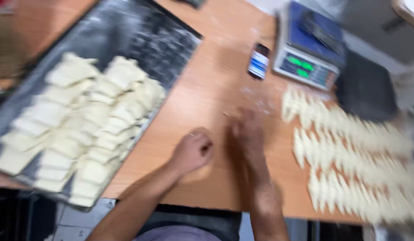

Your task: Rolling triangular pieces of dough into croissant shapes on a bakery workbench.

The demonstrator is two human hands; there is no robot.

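Pale dough: you are working between two batches of it, rolled pieces point(82, 129) piling on the dark tray point(140, 35) at the left of the frame, and flat cut triangles point(349, 151) lying in rows on the wooden table point(216, 93) at the right.
Done so far: judging by the tray, a good many pieces are already sitting there, filling its lower half; the upper half is showing bare, floured metal.
Left to do: three rows of triangles are waiting at the right, so I judge you are somewhere about midway.
Triangle direction: the points are aiming toward the top of the frame, each long axis running roughly bottom to top, while the rows are slanting from upper left down to lower right.
Left hand point(192, 150): you are curling it into a loose fist at the lower centre, resting on bare wood; I cannot tell whether it is pinching anything.
Right hand point(248, 129): it is blurring with motion just right of the left hand, fingers seemingly laid flat together; what lies under it I cannot tell.
Behind: a phone point(259, 61) and a weighing scale point(310, 44) are sitting at the upper right.
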